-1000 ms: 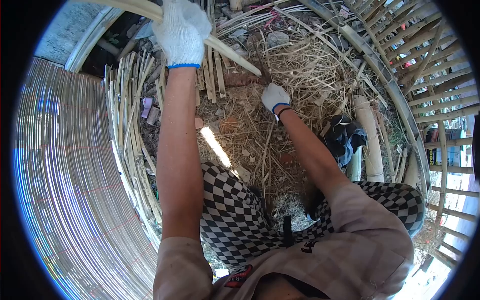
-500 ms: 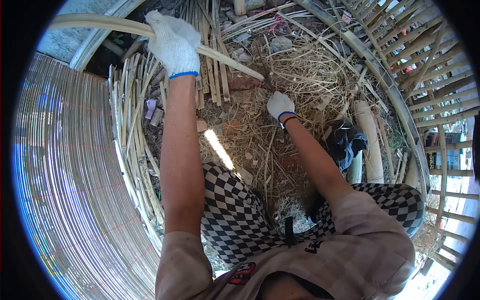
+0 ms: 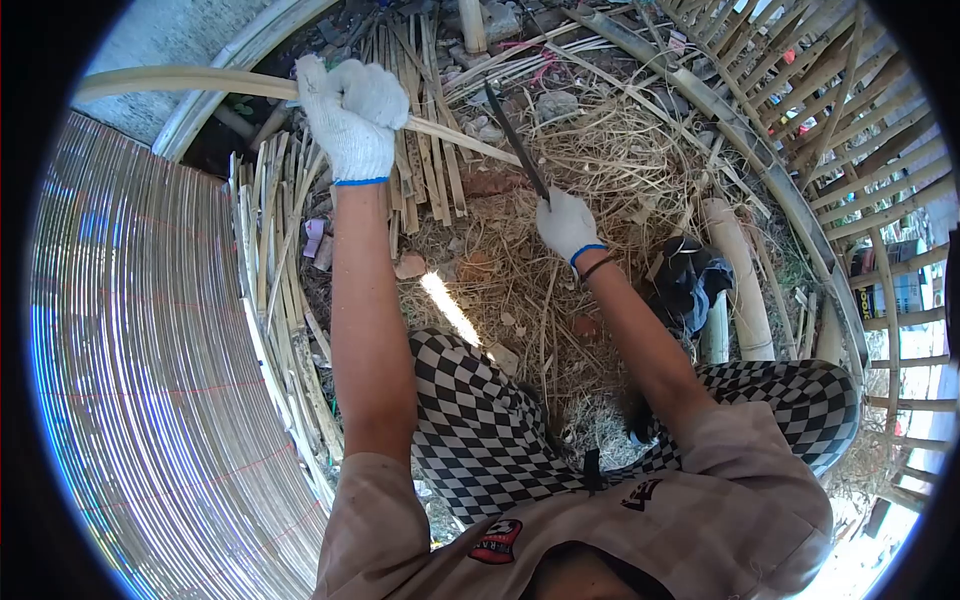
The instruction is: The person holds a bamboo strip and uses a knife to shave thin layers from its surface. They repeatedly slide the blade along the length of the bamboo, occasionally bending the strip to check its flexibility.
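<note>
My left hand (image 3: 352, 118), in a white knit glove with a blue cuff, is closed around a long pale bamboo strip (image 3: 190, 82). The strip runs from the far left through my fist, and its right end slants down toward my other hand. My right hand (image 3: 568, 224), gloved the same way, grips the handle of a dark-bladed knife (image 3: 516, 140). Its long blade points up and left, crossing the end of the strip in this view. The handle itself is mostly hidden in my fingers.
Split bamboo slats (image 3: 425, 120) lie beyond and left of my left arm. Thin shavings (image 3: 610, 150) cover the ground ahead. A slatted blind (image 3: 170, 350) spans the left side. A bamboo fence (image 3: 890, 190), a bamboo pole (image 3: 738, 280) and a dark cloth bundle (image 3: 690, 285) are at right.
The knife blade has swung up into plain view at the strip's end. My left hand still grips the strip, slightly lower in view.
</note>
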`<state>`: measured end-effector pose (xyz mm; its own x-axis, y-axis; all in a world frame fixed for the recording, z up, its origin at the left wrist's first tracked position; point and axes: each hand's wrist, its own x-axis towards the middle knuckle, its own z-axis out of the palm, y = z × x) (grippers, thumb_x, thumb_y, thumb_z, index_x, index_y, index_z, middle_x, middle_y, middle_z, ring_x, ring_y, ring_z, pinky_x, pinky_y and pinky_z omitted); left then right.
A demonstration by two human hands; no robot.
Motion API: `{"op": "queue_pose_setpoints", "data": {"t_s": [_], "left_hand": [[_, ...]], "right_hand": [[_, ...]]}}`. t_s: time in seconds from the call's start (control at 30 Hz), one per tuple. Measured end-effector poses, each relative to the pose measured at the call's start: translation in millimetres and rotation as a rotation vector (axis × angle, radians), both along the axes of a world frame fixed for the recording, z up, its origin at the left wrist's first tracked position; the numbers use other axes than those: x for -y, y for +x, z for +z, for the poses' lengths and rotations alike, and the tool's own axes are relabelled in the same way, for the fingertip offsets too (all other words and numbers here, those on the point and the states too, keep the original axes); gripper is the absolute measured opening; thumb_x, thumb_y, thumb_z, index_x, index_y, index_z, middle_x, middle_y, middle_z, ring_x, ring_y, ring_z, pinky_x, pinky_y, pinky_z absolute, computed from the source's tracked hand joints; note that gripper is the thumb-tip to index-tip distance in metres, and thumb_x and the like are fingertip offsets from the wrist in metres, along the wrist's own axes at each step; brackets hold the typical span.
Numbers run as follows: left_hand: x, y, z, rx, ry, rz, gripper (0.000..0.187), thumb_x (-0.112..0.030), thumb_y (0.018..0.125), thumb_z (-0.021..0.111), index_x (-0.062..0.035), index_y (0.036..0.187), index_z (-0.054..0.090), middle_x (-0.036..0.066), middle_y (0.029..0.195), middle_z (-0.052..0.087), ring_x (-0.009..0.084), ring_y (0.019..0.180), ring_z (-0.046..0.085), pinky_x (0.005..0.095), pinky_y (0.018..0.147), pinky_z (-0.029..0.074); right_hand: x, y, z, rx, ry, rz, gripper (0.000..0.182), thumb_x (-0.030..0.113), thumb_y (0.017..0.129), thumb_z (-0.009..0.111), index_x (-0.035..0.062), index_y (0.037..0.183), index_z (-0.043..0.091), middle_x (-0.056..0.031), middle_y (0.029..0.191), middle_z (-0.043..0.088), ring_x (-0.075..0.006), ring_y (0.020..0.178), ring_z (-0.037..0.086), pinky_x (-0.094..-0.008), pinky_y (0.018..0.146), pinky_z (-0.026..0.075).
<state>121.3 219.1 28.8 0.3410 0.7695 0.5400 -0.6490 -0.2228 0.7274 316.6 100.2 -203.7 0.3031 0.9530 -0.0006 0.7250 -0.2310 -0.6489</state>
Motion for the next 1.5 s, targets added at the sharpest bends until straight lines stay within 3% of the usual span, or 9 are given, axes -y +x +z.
{"op": "queue_pose_setpoints", "data": {"t_s": [0.27,0.3,0.43,0.63,0.77,1.03,1.4,1.43,1.5], "left_hand": [[21.1,14.5,-2.9,-0.121,-0.005,0.091,0.071,-0.064,0.105,0.038,-0.0176,0.053,0.026,-0.002,0.049,0.023,0.0164,0.043,0.024,0.0339,0.044,0.020],[19.3,10.2,0.4,-0.084,0.044,-0.036,0.062,-0.057,0.106,0.045,-0.0145,0.061,0.043,-0.001,0.053,0.034,0.0181,0.047,0.037,0.0352,0.047,0.033],[26.9,21.0,6.0,0.085,-0.090,0.831,0.034,-0.040,0.104,0.059,-0.0071,0.111,0.061,0.005,0.075,0.058,0.0230,0.071,0.060,0.0404,0.068,0.053],[53.5,-23.0,65.4,0.079,0.252,0.592,0.056,-0.055,0.107,0.046,-0.0151,0.069,0.042,-0.004,0.056,0.031,0.0114,0.045,0.024,0.0313,0.041,0.027],[41.3,-57.2,74.0,0.051,0.176,-0.122,0.068,-0.073,0.097,0.042,-0.0200,0.058,0.028,-0.006,0.050,0.020,0.0091,0.040,0.013,0.0267,0.035,0.012],[62.8,-25.7,75.0,-0.079,0.287,-0.055,0.068,-0.077,0.088,0.054,-0.0186,0.060,0.033,-0.005,0.052,0.024,0.0092,0.042,0.020,0.0270,0.036,0.015],[101.7,-47.3,119.8,0.020,0.264,-0.193,0.066,-0.063,0.106,0.041,-0.0231,0.054,0.029,-0.007,0.044,0.023,0.0069,0.037,0.016,0.0270,0.031,0.016],[113.6,-33.4,121.6,-0.054,0.298,0.206,0.067,-0.062,0.106,0.041,-0.0237,0.052,0.031,-0.007,0.043,0.024,0.0059,0.035,0.017,0.0255,0.030,0.019],[113.8,-25.7,120.9,-0.015,0.301,0.187,0.067,-0.061,0.106,0.041,-0.0235,0.052,0.031,-0.007,0.043,0.025,0.0064,0.035,0.019,0.0254,0.030,0.020]], "right_hand": [[33.9,-66.2,86.0,-0.072,0.682,0.152,0.015,0.014,0.092,0.063,0.0064,0.104,0.060,-0.0161,0.073,0.064,-0.0390,0.067,0.065,-0.0461,0.058,0.052],[34.0,-75.4,82.5,-0.153,0.764,0.137,0.014,0.014,0.091,0.063,0.0068,0.102,0.060,-0.0159,0.073,0.064,-0.0395,0.068,0.065,-0.0468,0.059,0.052],[36.4,-82.6,62.3,-0.145,0.622,0.128,0.016,0.015,0.090,0.063,0.0051,0.102,0.058,-0.0177,0.073,0.065,-0.0400,0.068,0.066,-0.0485,0.059,0.052],[51.3,-74.5,57.8,-0.028,0.288,0.154,0.021,0.016,0.089,0.064,0.0030,0.103,0.056,-0.0184,0.069,0.063,-0.0375,0.067,0.067,-0.0474,0.058,0.052],[49.0,-86.4,30.6,-0.410,0.540,0.145,0.013,0.013,0.092,0.061,0.0043,0.101,0.058,-0.0171,0.073,0.064,-0.0362,0.068,0.066,-0.0437,0.059,0.053],[81.2,-85.9,184.5,-0.175,0.511,0.211,0.014,0.011,0.092,0.062,0.0013,0.098,0.055,-0.0195,0.074,0.064,-0.0395,0.068,0.067,-0.0467,0.060,0.054],[80.0,-79.1,169.1,-0.154,0.445,0.221,0.017,0.015,0.094,0.060,-0.0013,0.100,0.057,-0.0201,0.066,0.065,-0.0402,0.066,0.068,-0.0490,0.058,0.054],[85.9,-80.4,180.7,-0.171,0.450,0.233,0.017,0.015,0.094,0.060,-0.0006,0.101,0.057,-0.0199,0.066,0.065,-0.0400,0.065,0.068,-0.0489,0.058,0.054],[98.6,-84.1,206.8,-0.158,0.518,0.234,0.016,0.017,0.095,0.062,0.0023,0.099,0.056,-0.0188,0.065,0.065,-0.0385,0.062,0.068,-0.0474,0.056,0.054]]}}
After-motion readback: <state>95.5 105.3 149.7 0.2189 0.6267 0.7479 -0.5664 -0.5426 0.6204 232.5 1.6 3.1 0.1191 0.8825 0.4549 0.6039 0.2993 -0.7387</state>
